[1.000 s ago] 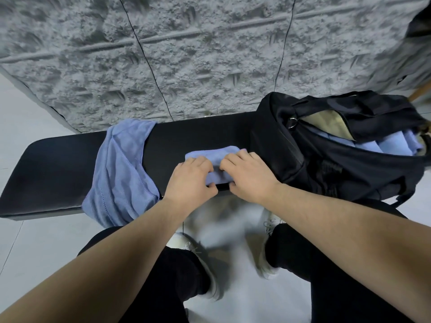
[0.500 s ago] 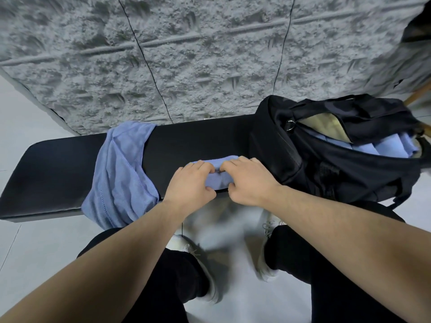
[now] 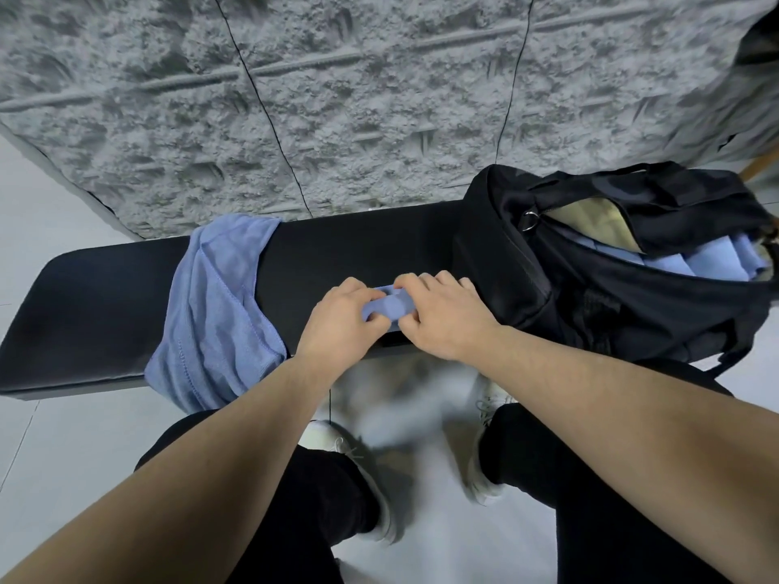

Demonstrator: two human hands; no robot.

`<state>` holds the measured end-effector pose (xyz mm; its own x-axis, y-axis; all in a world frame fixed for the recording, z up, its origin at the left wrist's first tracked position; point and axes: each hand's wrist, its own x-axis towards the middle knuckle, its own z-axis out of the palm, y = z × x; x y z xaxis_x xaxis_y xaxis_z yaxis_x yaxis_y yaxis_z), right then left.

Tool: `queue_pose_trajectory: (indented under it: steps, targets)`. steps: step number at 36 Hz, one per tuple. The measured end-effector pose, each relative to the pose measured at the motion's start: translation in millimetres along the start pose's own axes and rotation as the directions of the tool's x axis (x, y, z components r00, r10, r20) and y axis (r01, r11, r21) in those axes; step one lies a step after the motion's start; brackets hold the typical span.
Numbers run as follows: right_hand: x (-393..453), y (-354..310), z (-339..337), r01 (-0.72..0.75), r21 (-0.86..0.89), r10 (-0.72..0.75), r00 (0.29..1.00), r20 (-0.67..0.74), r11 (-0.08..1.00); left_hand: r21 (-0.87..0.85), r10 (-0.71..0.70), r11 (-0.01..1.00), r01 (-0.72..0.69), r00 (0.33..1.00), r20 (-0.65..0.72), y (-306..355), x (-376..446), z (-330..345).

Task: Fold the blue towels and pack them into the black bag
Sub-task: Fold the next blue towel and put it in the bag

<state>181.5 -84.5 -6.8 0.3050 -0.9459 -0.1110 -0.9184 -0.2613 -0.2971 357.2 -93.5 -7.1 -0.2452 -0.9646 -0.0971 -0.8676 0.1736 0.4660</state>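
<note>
1. Both grips are closed on one thing: I see the left hand (image 3: 337, 320) and the right hand (image 3: 442, 314) side by side, fingers curled over a small folded blue towel (image 3: 390, 307), each pinching one end of it.
2. That folded blue towel is a compact bundle, mostly hidden by the fingers; only a short strip shows between the two hands. It sits on the near edge of the black desk (image 3: 97, 314), about mid-length, just left of the black bag (image 3: 611, 314).
3. A second, unfolded blue towel (image 3: 219, 309) lies draped across the desk to the left of the hands, running from the far edge to the near edge, with its near end hanging over the front. It is near the left hand, though I cannot tell whether the two touch.
4. On the right end of the desk, the black bag lies with its opening toward the far right. Inside I see several packed blue towels (image 3: 712, 259) in a row, under a tan lining flap (image 3: 590, 217).
5. Behind the desk stands a rough grey wall (image 3: 337, 99); below it, on a pale floor (image 3: 63, 448), I see dark trouser legs and white shoes (image 3: 484, 415).
</note>
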Motion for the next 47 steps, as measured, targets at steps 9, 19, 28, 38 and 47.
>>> queue_pose_trajectory:
  steps: [9,19,28,38,47]
  targets:
    - [-5.1,2.3,1.0,0.191,-0.091,-0.207,0.953,-0.223,0.977,-0.087,-0.1,0.992,0.096,0.994,-0.043,4.6,2.3,-4.9]
    - [0.1,6.5,6.8,0.167,-0.093,-0.18,0.972,-0.15,0.982,0.199,0.003,0.98,0.01,0.998,-0.068,5.0,-8.0,-8.4]
    - [-7.1,-0.9,-2.3,0.11,-0.051,-0.11,0.994,0.008,0.993,0.188,-0.028,0.982,0.033,0.999,-0.028,7.4,-11.5,-4.4]
    - [-5.2,-2.7,-4.1,0.044,-0.021,-0.045,0.999,-0.015,0.999,0.156,-0.067,0.985,0.075,0.996,-0.054,4.5,-8.6,-5.4]
    - [1.7,-3.5,5.5,0.124,-0.1,-0.139,0.976,-0.167,0.987,0.158,-0.183,0.969,0.189,0.982,-0.05,8.1,-2.7,-3.6]
